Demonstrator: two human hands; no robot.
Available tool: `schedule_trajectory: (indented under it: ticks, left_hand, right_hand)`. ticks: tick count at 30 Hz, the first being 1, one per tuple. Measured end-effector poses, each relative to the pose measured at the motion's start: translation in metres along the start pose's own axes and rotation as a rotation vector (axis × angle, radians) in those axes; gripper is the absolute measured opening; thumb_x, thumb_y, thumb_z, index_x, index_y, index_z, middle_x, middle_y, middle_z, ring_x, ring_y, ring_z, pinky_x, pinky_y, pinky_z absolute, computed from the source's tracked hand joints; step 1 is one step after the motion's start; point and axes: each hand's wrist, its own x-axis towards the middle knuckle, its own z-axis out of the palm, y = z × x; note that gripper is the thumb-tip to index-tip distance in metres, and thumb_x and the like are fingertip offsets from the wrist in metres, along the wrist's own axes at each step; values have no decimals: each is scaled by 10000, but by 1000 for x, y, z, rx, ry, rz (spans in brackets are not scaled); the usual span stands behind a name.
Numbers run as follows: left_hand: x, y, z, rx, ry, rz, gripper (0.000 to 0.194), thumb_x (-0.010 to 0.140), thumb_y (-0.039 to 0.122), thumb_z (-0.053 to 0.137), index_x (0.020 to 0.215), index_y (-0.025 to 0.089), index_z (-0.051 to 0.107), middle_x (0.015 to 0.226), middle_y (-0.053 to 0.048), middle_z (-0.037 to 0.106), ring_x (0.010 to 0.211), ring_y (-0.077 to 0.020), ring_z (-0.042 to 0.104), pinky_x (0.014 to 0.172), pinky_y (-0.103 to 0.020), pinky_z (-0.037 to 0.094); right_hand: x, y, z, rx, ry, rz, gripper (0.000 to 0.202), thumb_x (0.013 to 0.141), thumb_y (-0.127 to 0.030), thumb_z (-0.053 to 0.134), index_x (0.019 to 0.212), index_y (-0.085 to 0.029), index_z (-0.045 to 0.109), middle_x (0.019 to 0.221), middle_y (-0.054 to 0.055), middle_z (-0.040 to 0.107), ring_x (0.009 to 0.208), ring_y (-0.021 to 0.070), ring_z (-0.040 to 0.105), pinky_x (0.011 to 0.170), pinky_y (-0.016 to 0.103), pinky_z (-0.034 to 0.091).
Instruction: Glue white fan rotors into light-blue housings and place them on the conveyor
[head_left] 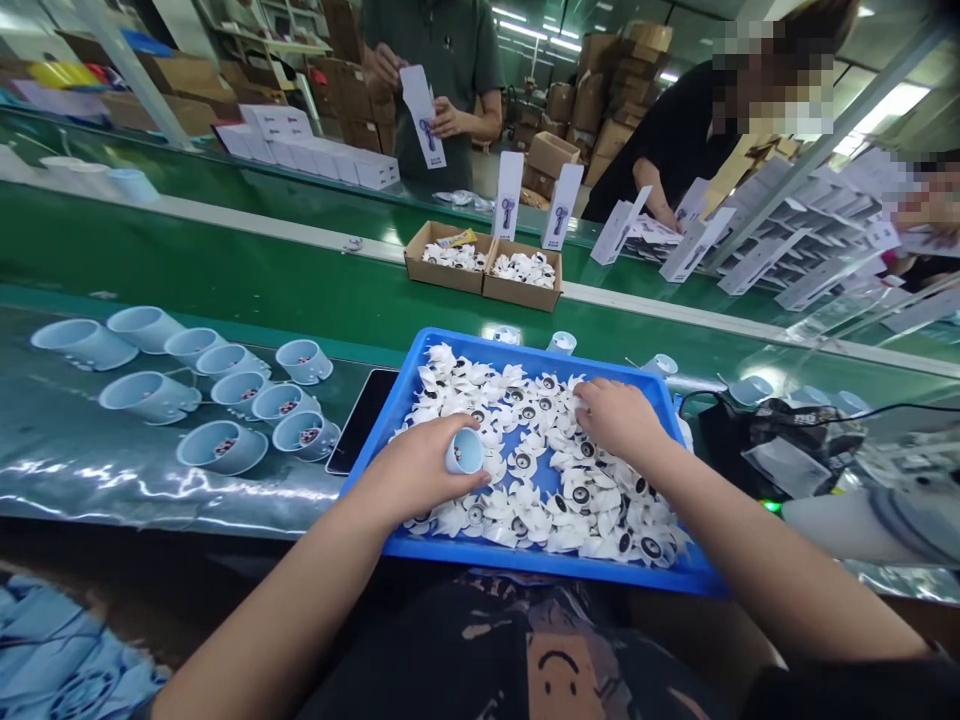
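My left hand (420, 465) is wrapped around a small light-blue plastic cup-shaped housing (465, 452), its opening facing me and small red and white bits visible inside. It hovers over the left part of a blue tray (540, 568) filled with white fan impellers (525, 455), many showing dark round hubs. Over at the tray's far right, my right hand (619, 415) reaches into the impellers with its fingers bent together on one white fan impeller (576, 388); the fingertips are partly hidden among the blades.
Several light-blue housings (225, 445) stand on the left bench beside a dark phone or tablet (364, 420). Beyond the tray, two cardboard boxes (523, 290) hold white parts by the green conveyor belt (300, 270). Co-workers across handle white cartons (424, 115). A dark bag (806, 435) lies right.
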Motion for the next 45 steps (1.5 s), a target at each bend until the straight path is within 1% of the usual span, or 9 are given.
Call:
schedule_trajectory:
  ticks: [5,9,13,19,23,26,33,40,45]
  left_hand:
    - [1,1,0,13,-42,24,536,759,542,723,1203,273,588,1299,-86,654,1171,-342,621,970,-516,492]
    - [1,15,-3,-153,-52,4,560,743,497,748,1217,264,562,1304,-84,634,1188,-323,606,989,-497,491]
    - [-8,42,-4,-269,-43,86,616,723,442,760,1254,267,501,1284,-87,605,1134,-299,616,971,-478,509]
    - [-20,66,4,-90,-68,273,625,777,241,643,1363,272,430,1388,-93,545,1287,-300,518,1090,-498,429]
    - [-17,69,9,1,-36,352,542,814,329,707,1310,257,501,1315,-80,624,1225,-290,570,1059,-504,450]
    - [-18,70,16,45,-14,399,547,800,324,749,1289,234,522,1282,-89,659,1197,-287,599,1039,-507,460]
    - [-9,70,-6,131,-28,447,615,775,442,792,1315,271,552,1311,-81,622,1207,-300,569,1026,-497,454]
    - [113,49,-71,412,205,111,616,873,460,659,1410,226,468,1413,-101,461,1285,-290,490,1083,-394,417]
    - [193,11,-73,472,111,-140,438,931,343,639,1319,163,543,1353,-133,542,1168,-280,583,978,-474,504]
  right_hand:
    - [-58,-26,-14,835,-186,-145,269,970,-367,557,1194,-218,564,1034,50,635,857,134,627,768,266,534]
    - [-88,-45,0,1851,-365,112,428,827,-430,773,1144,-198,606,925,24,622,804,117,638,812,264,533]
    - [-92,-55,17,2109,-377,205,445,763,-395,833,1078,-173,611,854,30,624,767,127,624,784,268,533]
    - [-95,-56,19,2009,-231,152,346,817,-378,792,1043,-195,606,816,0,591,730,99,570,714,216,487]
    - [-96,-59,9,1158,109,-105,236,862,-249,708,1091,-252,650,1035,39,597,933,167,570,871,338,482]
    - [-93,-65,4,727,153,-213,161,864,-179,677,1012,-244,686,1077,48,569,991,199,569,927,408,471]
    - [-100,-54,5,809,294,-267,250,898,-248,678,1141,-278,632,1338,74,444,1217,231,516,1039,424,459]
    - [-118,-47,17,888,339,-192,237,927,-248,616,1150,-325,590,1329,61,458,1275,240,483,1050,458,450]
    - [-125,-53,17,864,373,-272,273,922,-236,603,1175,-330,562,1341,70,452,1278,251,491,1024,451,492]
